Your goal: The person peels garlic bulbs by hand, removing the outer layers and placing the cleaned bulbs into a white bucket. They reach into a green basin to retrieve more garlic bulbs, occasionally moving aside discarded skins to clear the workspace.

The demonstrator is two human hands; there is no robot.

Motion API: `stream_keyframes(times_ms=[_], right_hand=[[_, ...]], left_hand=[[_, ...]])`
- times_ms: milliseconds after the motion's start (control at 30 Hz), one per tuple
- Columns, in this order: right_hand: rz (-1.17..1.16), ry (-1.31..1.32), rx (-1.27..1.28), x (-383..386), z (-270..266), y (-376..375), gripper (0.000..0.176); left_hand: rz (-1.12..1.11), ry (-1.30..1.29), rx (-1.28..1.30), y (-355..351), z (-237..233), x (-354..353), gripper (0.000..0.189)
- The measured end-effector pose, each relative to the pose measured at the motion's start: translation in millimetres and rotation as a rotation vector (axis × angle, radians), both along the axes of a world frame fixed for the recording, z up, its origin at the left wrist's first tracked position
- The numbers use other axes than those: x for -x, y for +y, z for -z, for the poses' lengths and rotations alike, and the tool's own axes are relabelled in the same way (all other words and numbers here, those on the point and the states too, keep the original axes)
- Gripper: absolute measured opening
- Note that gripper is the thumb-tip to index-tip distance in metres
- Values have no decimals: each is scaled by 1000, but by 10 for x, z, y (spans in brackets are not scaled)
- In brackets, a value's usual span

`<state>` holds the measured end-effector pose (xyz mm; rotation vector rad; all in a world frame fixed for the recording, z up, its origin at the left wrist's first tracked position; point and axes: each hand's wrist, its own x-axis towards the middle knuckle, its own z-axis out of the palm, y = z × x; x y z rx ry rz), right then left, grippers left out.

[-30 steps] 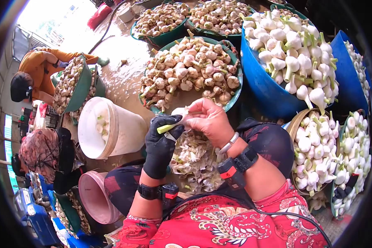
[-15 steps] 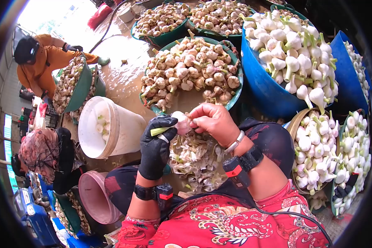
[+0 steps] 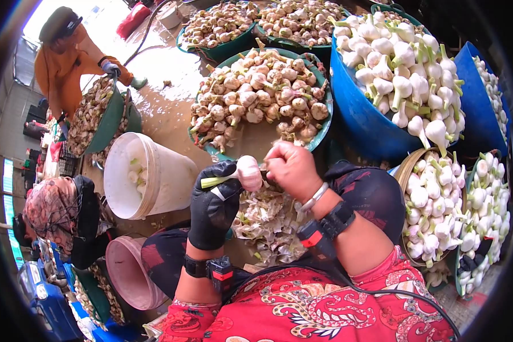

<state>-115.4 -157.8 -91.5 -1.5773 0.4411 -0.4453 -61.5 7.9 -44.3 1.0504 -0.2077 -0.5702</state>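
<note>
Garlic bulb [image 3: 249, 172] is held up over the person's lap, between both hands, with its green stalk pointing out to the left. The left hand [image 3: 214, 202], in a black glove, is closed round the stalk and the underside of the bulb. The right hand [image 3: 290, 168] is bare, and its fingertips are pinched on the bulb's right end, so the two hands meet on it.

Right under them lies a heap of peelings [image 3: 268, 222] on the lap. Just beyond the hands stands a green basin [image 3: 328, 114] heaped with unpeeled garlic. A blue tub [image 3: 365, 125] of white, peeled bulbs stands to its right, and a basket [image 3: 403, 171] of more is near the right knee. A white bucket [image 3: 174, 179] lies tilted to the left with a few pieces inside. Farther left a person in a headscarf [image 3: 54, 211] sits low, and one in orange [image 3: 62, 62] bends over another basin.
</note>
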Motion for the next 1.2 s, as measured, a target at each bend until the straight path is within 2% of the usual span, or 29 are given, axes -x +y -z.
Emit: stream_keyframes(times_ms=[33, 67, 133, 200, 233, 300, 333, 400, 433, 500, 567, 633, 667, 700, 733, 800, 833, 900, 933, 1033, 1133, 1200], right_hand=[[-61, -13, -408, 10, -93, -51, 13], [-92, -15, -552, 33, -221, -68, 17], [-268, -40, -615, 98, -361, -96, 17], [-309, -24, -570, 108, -387, -35, 14], [-347, -10, -522, 114, -388, -11, 12], [-331, -7, -455, 132, -379, -13, 12], [-318, -7, -389, 140, -375, -12, 13], [-288, -39, -369, 148, -371, 12, 13], [-260, -74, -349, 152, -369, 21, 12], [-224, -107, -330, 166, -334, 15, 11], [-235, -103, -41, 168, -266, -3, 9], [-213, -38, -60, 160, -282, -56, 8], [-190, 30, -79, 148, -289, -86, 7], [-203, -20, -325, 113, -255, -117, 8], [-204, -19, -324, 115, -289, -105, 8], [-295, 67, -561, 116, -398, -79, 9], [-294, 68, -561, 116, -415, -75, 9], [-302, 76, -516, 131, -426, -70, 11], [-305, 80, -491, 137, -424, -70, 12], [-261, 108, -419, 109, -314, -67, 11], [-237, 132, -323, 103, -213, -62, 11], [-183, 101, -117, 94, -198, -27, 9]], left_hand=[[-3, -5, -1, 18, -14, -8, 24], [-19, -39, -22, 35, -26, -18, 24], [-39, -72, -40, 51, -16, -44, 24], [-8, -492, -228, 67, 18, -97, 25], [-7, -490, -229, 77, 23, -104, 25], [11, -730, -403, 63, 43, -111, 23], [14, -727, -402, 48, 59, -101, 23], [-9, -343, -150, 23, 91, -71, 21], [-8, -342, -150, 5, 84, -56, 21], [-71, -43, -55, -28, 66, -25, 19], [-10, -58, -7, 19, 130, -64, 21], [45, -76, 41, 35, 143, -85, 22], [28, -277, -36, 29, 131, -83, 23], [9, -477, -112, 28, 116, -76, 23], [7, -477, -112, 38, 69, -62, 23], [-9, -694, -387, 52, -71, -29, 26], [-9, -694, -387, 46, -116, -19, 26], [25, -959, -590, 30, -158, 0, 28], [27, -956, -589, 28, -108, -12, 28], [98, -1213, -629, -7, 25, -37, 31], [126, -1248, -647, -22, 88, -26, 31], [124, -1298, -686, -35, 69, -21, 32]])
